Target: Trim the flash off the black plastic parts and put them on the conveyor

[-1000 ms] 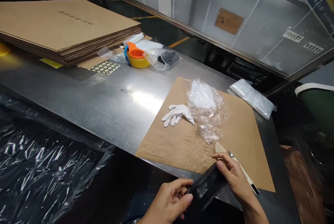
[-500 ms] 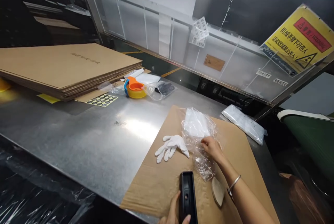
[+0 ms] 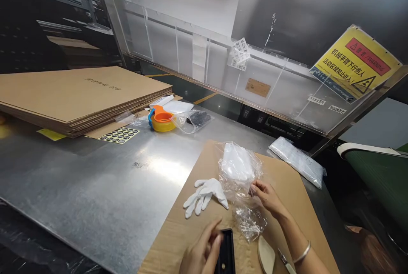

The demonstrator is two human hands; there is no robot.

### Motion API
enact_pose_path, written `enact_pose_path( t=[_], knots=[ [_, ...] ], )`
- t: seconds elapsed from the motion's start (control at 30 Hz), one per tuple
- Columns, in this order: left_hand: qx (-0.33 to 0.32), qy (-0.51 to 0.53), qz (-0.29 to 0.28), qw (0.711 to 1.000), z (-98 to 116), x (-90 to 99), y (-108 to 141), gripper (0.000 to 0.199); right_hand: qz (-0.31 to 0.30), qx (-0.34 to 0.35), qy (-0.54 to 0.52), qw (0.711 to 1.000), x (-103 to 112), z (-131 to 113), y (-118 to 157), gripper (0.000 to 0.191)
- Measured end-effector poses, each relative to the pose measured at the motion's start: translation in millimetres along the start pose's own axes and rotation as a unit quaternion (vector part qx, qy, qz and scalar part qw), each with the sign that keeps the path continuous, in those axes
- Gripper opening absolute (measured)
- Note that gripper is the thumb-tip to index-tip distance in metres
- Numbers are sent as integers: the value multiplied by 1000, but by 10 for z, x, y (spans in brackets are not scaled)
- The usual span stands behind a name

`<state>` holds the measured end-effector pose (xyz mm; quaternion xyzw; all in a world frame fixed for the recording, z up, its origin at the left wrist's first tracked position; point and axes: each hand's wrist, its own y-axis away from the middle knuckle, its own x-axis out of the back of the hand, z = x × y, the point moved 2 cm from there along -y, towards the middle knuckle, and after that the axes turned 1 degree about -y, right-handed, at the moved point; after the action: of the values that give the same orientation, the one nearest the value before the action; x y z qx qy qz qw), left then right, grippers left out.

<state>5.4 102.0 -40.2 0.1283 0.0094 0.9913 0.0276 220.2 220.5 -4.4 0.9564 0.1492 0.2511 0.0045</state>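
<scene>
On the brown cardboard sheet (image 3: 174, 240) lies a long black tray-like piece (image 3: 227, 250), partly covered by my left hand (image 3: 202, 248). The left fingers are raised above it, curled and apart, with nothing seen between them. My right hand (image 3: 266, 195) pinches the edge of a clear plastic bag (image 3: 237, 165) with white material inside. Crumpled clear plastic (image 3: 250, 223) lies just below that hand. A white glove (image 3: 207, 195) rests left of the bag. Near my right forearm are a flat beige oval piece (image 3: 266, 255) and a small knife-like tool (image 3: 287, 262).
Stacked cardboard (image 3: 79, 99) sits at the left on the metal table (image 3: 105, 180). Yellow and orange tape rings (image 3: 162, 120), a sticker sheet (image 3: 119, 135) and a bagged dark item (image 3: 197, 118) lie further back. A plastic-wrapped packet (image 3: 298, 161) is at the right.
My left hand has let go of the black piece and risen over its upper end. My right hand still pinches the plastic. The camera view has tilted, so the scene sits lower.
</scene>
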Motion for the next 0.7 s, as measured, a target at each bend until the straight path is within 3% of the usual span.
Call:
enact_pose_path(
  t=[0.07, 0.13, 0.23, 0.33, 0.57, 0.7],
  knots=[
    [-113, -27, -15, 993, 268, 43, -240, 52, -34, 2, -74, 997, -65, -204, 148, 39],
    [-173, -62, -56, 981, 482, 46, -439, 66, -70, -7, -133, 989, -173, -373, 286, 44],
    [-158, -83, -130, 975, 625, 4, -593, 48, -79, -25, -196, 977, -316, -487, 428, 48],
    [-136, -74, -150, 977, 620, -2, -595, 38, -52, -38, -230, 971, -360, -466, 521, 58],
    [-129, -100, -79, 984, 522, 181, -507, 36, -40, -37, -165, 985, -382, -444, 671, 42],
    [-161, -130, 118, 971, 509, 277, -371, 22, 24, -20, -100, 994, -461, -525, 654, 38]
  ],
)
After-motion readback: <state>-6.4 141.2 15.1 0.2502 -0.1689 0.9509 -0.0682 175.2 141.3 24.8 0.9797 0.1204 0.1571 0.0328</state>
